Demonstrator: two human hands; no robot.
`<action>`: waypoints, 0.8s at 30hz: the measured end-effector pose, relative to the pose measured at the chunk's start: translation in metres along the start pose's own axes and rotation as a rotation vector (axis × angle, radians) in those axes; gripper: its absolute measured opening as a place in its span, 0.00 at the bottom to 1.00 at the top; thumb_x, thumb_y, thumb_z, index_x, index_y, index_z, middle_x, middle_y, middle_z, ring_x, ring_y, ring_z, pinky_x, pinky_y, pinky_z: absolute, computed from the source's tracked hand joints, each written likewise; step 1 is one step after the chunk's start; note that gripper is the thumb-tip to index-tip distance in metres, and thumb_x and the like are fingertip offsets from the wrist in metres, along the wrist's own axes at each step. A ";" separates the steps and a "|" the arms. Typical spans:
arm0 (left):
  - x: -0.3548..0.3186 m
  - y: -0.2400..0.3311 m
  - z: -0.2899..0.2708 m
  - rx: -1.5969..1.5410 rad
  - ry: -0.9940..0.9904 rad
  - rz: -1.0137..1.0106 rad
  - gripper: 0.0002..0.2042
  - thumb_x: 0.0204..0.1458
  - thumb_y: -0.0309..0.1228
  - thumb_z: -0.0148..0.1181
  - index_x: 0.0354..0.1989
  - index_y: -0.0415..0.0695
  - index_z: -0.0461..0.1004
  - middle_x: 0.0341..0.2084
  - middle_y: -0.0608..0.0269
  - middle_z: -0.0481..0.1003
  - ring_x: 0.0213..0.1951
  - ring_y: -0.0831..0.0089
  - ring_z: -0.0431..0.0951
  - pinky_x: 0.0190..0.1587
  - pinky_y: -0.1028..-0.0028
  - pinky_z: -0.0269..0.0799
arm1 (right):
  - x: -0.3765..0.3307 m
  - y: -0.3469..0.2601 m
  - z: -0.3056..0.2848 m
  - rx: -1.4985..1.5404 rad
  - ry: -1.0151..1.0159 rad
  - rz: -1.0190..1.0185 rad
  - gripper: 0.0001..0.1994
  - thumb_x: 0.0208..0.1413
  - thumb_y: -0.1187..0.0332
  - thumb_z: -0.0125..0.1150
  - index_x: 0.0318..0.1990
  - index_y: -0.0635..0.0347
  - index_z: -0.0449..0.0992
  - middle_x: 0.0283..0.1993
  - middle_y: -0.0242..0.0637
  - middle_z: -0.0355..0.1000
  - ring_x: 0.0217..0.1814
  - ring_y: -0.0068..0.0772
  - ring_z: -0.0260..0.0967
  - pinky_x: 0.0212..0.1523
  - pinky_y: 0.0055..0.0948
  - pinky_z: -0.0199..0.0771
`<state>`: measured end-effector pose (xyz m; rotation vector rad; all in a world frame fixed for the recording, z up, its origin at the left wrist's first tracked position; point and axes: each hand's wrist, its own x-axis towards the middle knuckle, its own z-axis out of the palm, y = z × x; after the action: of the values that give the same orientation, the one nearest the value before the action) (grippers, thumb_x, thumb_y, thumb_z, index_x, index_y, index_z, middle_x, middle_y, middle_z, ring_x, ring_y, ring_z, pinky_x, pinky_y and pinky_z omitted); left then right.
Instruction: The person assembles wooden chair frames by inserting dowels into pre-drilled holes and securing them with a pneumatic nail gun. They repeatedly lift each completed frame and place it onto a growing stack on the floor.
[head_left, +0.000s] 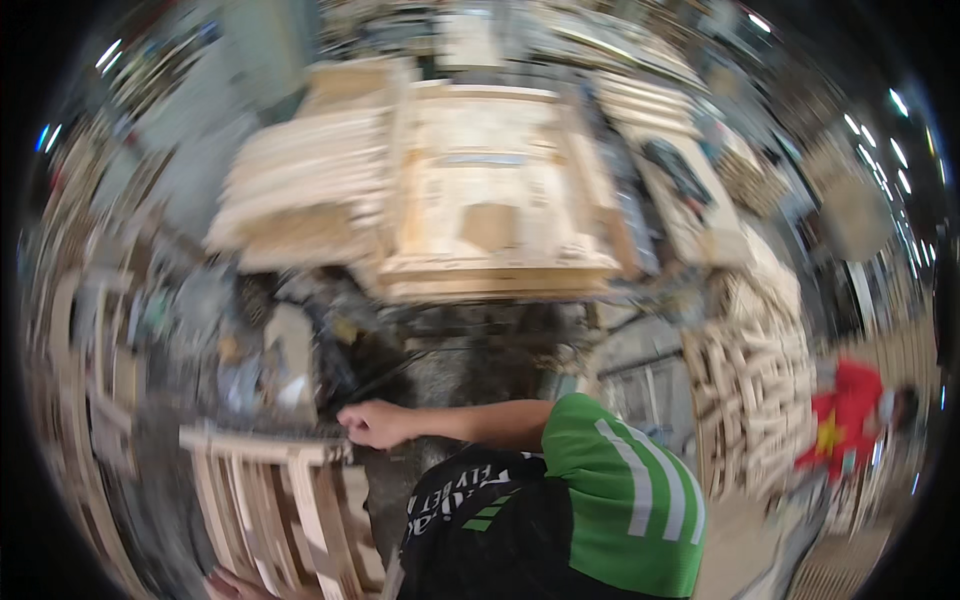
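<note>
A pale slatted wooden frame (312,520) stands at the lower left, close to my body, with a long top rail and several slats running toward me. My left hand (238,586) is at its near outer edge, fingers curled against the outer slat; the picture's lower rim cuts off part of it. My right arm reaches across to the left from a green sleeve. At the right end of the rail, my right hand (372,425) is closed in a fist, and motion blur hides what it may hold.
Ahead is a workbench bearing a large wooden panel frame (490,272) and a stack of slats (305,180). A dark power tool (677,172) lies on boards to its right. Crisscrossed wood pieces (755,400) are piled at right, near a person in red (845,415).
</note>
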<state>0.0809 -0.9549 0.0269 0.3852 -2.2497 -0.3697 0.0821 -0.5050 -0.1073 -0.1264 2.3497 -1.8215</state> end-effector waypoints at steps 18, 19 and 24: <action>-0.298 0.575 0.025 -1.021 -1.646 0.616 0.18 0.69 0.30 0.64 0.63 0.34 0.77 0.49 0.58 0.83 0.48 0.74 0.82 0.55 0.73 0.78 | -0.728 0.007 -0.305 -0.631 2.275 1.380 0.38 0.59 0.51 0.69 0.70 0.66 0.64 0.56 0.64 0.76 0.58 0.62 0.78 0.58 0.52 0.78; -0.315 0.580 0.012 -1.082 -1.693 0.673 0.18 0.68 0.29 0.64 0.62 0.34 0.78 0.48 0.57 0.84 0.48 0.74 0.82 0.55 0.72 0.78 | -0.737 0.006 -0.319 -0.376 2.199 1.428 0.47 0.59 0.48 0.70 0.77 0.62 0.54 0.67 0.71 0.65 0.66 0.67 0.72 0.65 0.53 0.76; -0.366 0.600 -0.020 -1.101 -1.695 1.207 0.19 0.60 0.27 0.69 0.59 0.36 0.79 0.48 0.48 0.85 0.51 0.60 0.86 0.58 0.65 0.77 | -0.751 0.015 -0.369 -0.081 2.092 1.702 0.61 0.52 0.45 0.76 0.83 0.56 0.39 0.76 0.68 0.54 0.74 0.68 0.63 0.71 0.53 0.71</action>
<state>0.2340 -0.2684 0.0239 -2.5000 -2.4370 -1.3847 0.7532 -0.0233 0.0264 3.3860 1.0141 -0.3338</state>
